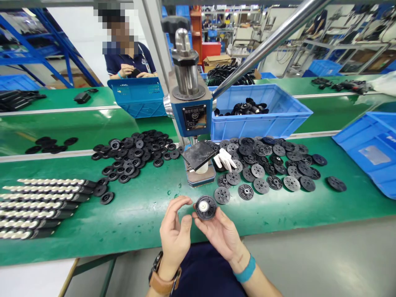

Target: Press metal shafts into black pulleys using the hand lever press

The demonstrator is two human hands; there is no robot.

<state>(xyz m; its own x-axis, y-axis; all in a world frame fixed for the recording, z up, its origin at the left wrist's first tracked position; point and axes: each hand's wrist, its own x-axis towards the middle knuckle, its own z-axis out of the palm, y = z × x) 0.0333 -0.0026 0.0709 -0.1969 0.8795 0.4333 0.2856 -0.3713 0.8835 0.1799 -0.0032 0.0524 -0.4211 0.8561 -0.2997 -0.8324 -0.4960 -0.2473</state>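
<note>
In my right hand (221, 233) I hold a round black plastic disc (210, 213) with a white hub (203, 206) at its centre, above the front of the green table. My left hand (176, 231) is just left of the disc, fingers curved and apart, with nothing in it. Right behind the hands stands a blue hand press (194, 109). On its base (201, 178) a black plate (199, 155) lies tilted over a white round piece (202, 168). A white glove (225, 159) rests beside it.
Spoked black discs (261, 185) spread to the right, and smaller black rings (133, 154) are heaped left. Rows of white parts (40, 204) lie far left. A blue bin (260, 123) stands behind; another blue bin (371, 152) is at right. A person (130, 62) works across the table.
</note>
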